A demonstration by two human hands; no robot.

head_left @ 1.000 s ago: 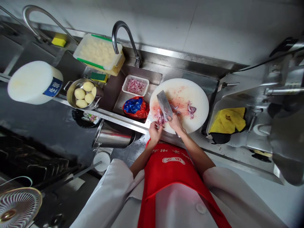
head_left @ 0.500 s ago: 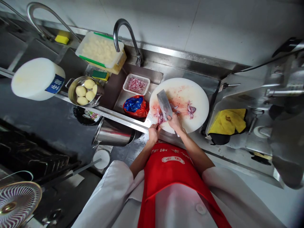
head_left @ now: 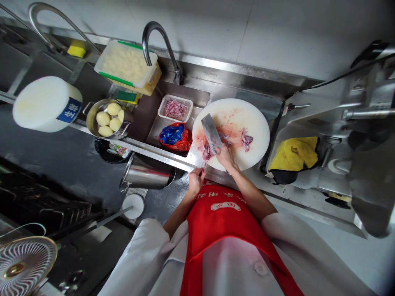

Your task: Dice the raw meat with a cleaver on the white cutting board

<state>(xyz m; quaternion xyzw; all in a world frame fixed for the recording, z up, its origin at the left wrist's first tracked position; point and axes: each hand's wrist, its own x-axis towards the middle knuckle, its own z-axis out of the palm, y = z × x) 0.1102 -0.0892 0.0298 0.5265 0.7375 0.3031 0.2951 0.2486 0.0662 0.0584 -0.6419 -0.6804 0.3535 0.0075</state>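
Gripping the cleaver [head_left: 211, 130], the right hand [head_left: 226, 157] in the head view sits over the lower part of the board [head_left: 257, 119], just right of the frame's centre. The meat [head_left: 207, 153] lies at the board's lower left, beside the blade; whether the blade presses on it, I cannot tell. Below, the left hand [head_left: 196, 179] is pinched on a thin strip [head_left: 205, 165] stretched from the meat past the board's rim. The strip, seemingly wet, could slip or tear, jerking the left hand; a hard pull with the meat poorly pinned might drag it off the board. At the left, a white block [head_left: 40, 102] has a blue label [head_left: 69, 109] whose first character reads 生, the second unclear; the lettering on the red apron [head_left: 228, 228] is not safely legible.
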